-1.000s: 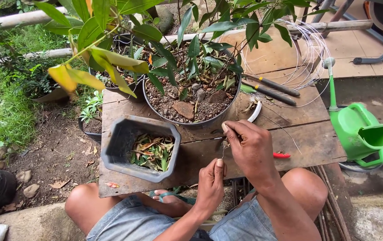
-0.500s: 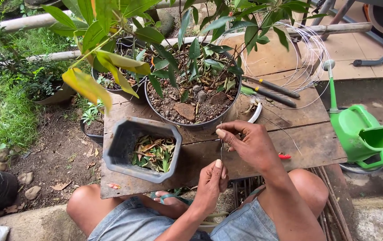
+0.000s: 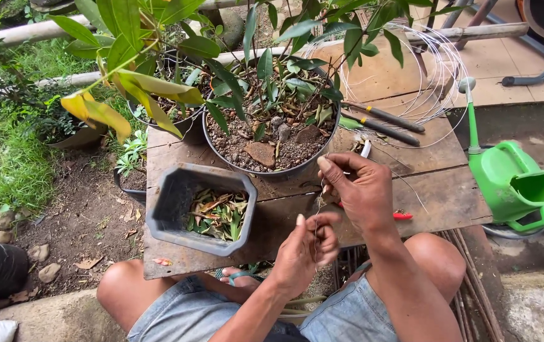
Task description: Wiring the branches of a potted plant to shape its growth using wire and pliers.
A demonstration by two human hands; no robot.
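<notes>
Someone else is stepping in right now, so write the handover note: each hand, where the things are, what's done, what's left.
Left hand: low, over the near edge of the wooden table, fingers pinched on the lower end of a thin wire.
Right hand: above it, fingers pinching the same wire higher up; a red-handled tool lies just beyond it.
Things: round pot of soil and plants behind the hands; grey pot of leaf cuttings to the left; wire coil and two dark-handled tools at the far right; green watering can off the table.
Done: a length of wire is in hand, and leaf cuttings are in the grey pot.
Left: wire not yet on any plant.
</notes>
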